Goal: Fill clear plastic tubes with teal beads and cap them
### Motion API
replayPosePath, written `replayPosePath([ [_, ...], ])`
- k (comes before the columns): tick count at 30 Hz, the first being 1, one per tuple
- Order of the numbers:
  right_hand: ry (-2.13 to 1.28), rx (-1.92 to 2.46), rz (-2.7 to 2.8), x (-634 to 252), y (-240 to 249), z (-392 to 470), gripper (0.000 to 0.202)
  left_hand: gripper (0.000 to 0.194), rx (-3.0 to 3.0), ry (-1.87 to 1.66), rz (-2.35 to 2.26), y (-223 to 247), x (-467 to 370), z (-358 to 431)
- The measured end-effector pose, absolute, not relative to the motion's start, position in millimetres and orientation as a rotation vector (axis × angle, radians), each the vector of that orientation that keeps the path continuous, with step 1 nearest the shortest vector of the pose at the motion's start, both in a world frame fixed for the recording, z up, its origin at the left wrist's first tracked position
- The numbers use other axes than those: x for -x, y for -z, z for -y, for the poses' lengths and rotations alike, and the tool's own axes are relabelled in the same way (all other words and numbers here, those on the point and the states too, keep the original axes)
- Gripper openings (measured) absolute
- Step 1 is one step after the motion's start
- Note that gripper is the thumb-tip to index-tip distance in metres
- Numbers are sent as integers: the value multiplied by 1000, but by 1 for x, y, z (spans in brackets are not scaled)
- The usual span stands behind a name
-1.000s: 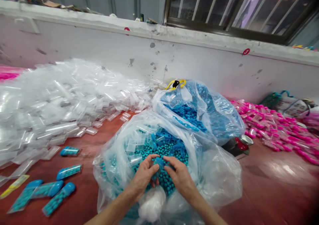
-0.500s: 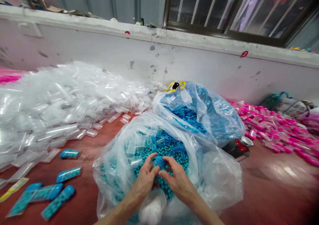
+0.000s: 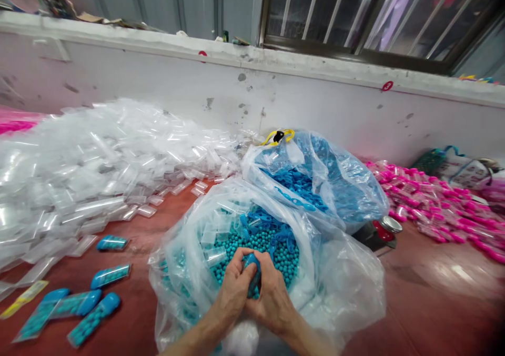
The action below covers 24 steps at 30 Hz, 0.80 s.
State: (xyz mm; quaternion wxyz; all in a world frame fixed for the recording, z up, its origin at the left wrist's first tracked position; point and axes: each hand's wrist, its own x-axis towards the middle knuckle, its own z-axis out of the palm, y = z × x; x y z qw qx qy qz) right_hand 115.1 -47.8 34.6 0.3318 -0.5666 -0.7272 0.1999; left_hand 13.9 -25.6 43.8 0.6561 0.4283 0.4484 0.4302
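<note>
My left hand [image 3: 236, 280] and my right hand [image 3: 270, 287] are closed together around a blue-capped container [image 3: 251, 262]. Its rounded blue top shows between the fingertips; most of its body is hidden by my hands. Right below lies an open clear plastic bag [image 3: 189, 245] full of small teal beads [image 3: 284, 258]. Clear plastic tubes [image 3: 216, 255] and blue plastic pieces [image 3: 262, 222] rest on the beads inside it. To the left, several blue-capped clear tubes filled with teal beads [image 3: 94, 319] lie on the red surface.
A large heap of clear plastic sleeves [image 3: 118, 161] spreads along the wall at left. Behind the bead bag leans a second bag of blue pieces [image 3: 339, 182]. Pink capped tubes [image 3: 426, 198] are piled at right, near a silver-lidded jar [image 3: 390, 224]. A yellow piece [image 3: 23, 299] lies far left.
My hands have drawn closer together, and the fingers have closed around the blue-capped container. The right hand has moved left and wraps its side. The surrounding piles look unchanged.
</note>
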Motion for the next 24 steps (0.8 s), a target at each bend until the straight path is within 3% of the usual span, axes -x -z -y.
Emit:
replayPosePath([
  [5,-522,1443,1823,-110,-24,53,73,15,-1296,-927,-1130,-49,-13,23],
  [9,-749,1350,1968,-117,-32,48,78,19,-1524,-863,-1222,-59,17,18],
  [12,-834,1338,2116,-130,-39,40,58,29,-1664,-836,-1440,-68,69,12],
  [16,-582,1432,2321,-129,-45,27,26,37,-1841,-671,-2004,-77,149,7],
  [20,-301,1382,2491,-92,-44,11,29,46,-2077,-593,-2506,-78,177,6],
  [24,-127,1396,2610,-63,-32,-7,29,40,-2187,-902,-2056,-70,140,11],
])
